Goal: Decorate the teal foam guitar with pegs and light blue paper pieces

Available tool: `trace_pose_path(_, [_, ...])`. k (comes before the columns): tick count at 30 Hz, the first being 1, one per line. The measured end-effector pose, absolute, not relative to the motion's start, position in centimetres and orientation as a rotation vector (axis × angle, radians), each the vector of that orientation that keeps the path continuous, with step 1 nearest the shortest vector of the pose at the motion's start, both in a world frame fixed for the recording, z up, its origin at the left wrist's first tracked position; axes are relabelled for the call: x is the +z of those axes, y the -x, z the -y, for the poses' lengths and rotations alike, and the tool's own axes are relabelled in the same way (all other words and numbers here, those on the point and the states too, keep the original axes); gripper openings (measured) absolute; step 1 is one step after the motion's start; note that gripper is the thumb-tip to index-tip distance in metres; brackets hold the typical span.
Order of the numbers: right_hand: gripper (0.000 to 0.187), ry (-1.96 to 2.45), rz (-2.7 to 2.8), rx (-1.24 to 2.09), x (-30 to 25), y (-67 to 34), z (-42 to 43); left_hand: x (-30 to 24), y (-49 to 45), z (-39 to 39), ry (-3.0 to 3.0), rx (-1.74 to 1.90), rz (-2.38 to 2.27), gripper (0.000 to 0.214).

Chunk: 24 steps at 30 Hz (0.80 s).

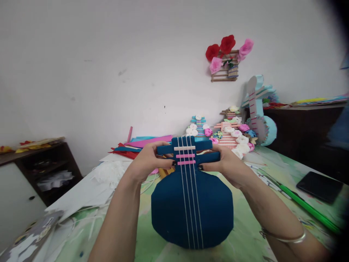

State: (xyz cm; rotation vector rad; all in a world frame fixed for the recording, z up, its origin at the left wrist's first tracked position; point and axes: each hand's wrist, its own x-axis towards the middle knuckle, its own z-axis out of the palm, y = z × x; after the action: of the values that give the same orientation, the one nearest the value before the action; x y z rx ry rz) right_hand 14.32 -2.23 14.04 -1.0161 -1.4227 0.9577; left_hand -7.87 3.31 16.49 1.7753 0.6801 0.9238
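A dark blue handmade model lute (171,203) stands upright between my hands above the green-patterned table. White strings run down its middle, and one white and two pink strips cross the neck. At the left of the neck, my left hand (148,162) is closed around it by the pegs, thumb on the front. My right hand (225,162) grips the neck from the other side, below the right-hand pegs (208,157), its thumb also on the front. The fingers behind the lute are mostly hidden.
Coloured sheets (155,142) and white paper (89,185) lie at left. Smaller flower-decorated models (227,134) stand by the wall, with a large pale blue instrument model (256,109) beside them. A black phone (319,186), a green tool (308,207) and pens (272,183) lie at right.
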Motion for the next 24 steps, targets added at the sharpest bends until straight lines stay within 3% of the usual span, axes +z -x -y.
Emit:
trace_pose_path(15, [0.035,0.995,1.381,0.906,13.72,-14.04,2.03,16.49,7.63,-3.10,-1.736,0.945,-0.694,0.042])
trace_pose_path(24, [0.038,1.024,1.457,0.963,14.07,-14.77,2.11,16.38,7.60,-3.33,-1.646,0.983,-0.754,0.062])
